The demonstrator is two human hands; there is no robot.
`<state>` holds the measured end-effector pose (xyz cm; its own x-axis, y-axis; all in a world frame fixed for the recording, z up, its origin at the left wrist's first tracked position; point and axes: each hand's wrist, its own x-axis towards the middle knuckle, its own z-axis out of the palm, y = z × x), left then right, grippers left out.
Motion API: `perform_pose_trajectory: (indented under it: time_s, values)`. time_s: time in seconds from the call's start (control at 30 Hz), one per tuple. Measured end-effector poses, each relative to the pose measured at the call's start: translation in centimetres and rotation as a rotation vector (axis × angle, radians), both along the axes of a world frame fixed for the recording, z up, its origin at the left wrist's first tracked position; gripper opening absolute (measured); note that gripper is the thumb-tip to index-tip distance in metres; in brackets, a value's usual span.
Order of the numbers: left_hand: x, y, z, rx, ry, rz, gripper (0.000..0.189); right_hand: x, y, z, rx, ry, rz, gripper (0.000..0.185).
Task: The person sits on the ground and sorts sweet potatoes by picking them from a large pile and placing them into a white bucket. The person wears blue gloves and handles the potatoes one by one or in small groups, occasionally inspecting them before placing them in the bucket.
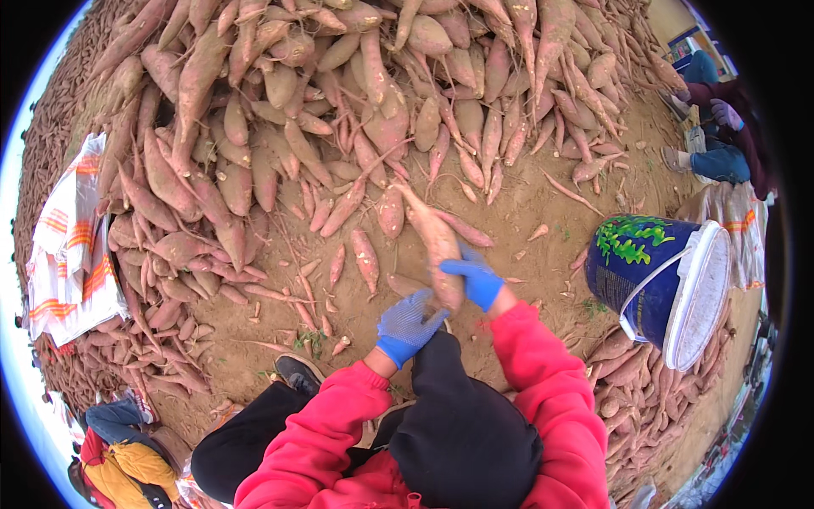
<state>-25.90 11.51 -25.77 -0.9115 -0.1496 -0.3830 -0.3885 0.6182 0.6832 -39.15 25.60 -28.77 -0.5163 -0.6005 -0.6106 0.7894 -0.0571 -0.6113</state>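
Observation:
A long, thick sweet potato (pixel 439 254) with a tapering tip is held between my two blue-gloved hands, its tip pointing away from me towards the pile. My left hand (pixel 409 323) cups its blunt near end from the left and below. My right hand (pixel 475 275) grips its right side a little further up. Just beyond lies a big heap of sweet potatoes (pixel 381 121), soil and thin roots on their skins. Several smaller ones, such as a short sweet potato (pixel 365 259), lie on the bare soil between the heap and my hands.
A dark blue plastic bucket (pixel 642 273) with a white rim lies tipped at the right, above another sweet potato pile (pixel 655 388). White woven sacks with orange stripes (pixel 76 248) lie at left. One person (pixel 731 133) sits at upper right, another (pixel 127 464) at lower left.

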Motion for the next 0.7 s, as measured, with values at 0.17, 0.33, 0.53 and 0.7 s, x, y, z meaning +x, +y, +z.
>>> perform_pose_trajectory:
  time_s: [0.17, 0.33, 0.53, 0.7]
  values:
    - [0.2, -6.2, -1.7, -0.069, 0.022, 0.242, 0.045, 6.3, 20.0, 3.3, 0.696, 0.318, 0.232, 0.069]
    - [-3.2, -14.7, -5.7, -0.451, -0.022, 0.291, 0.058, 20.9, 42.9, 12.2, 1.383, 0.208, 0.434, 0.066]
    - [-12.9, -16.5, -8.9, -0.456, 0.329, -0.059, 0.072, 21.1, 43.4, 13.7, 1.570, -0.083, 1.405, 0.077]
    - [-19.9, -16.8, -10.5, -0.736, 0.073, -0.154, 0.069, 8.3, 22.1, 4.9, 1.320, 0.626, 0.847, 0.043]
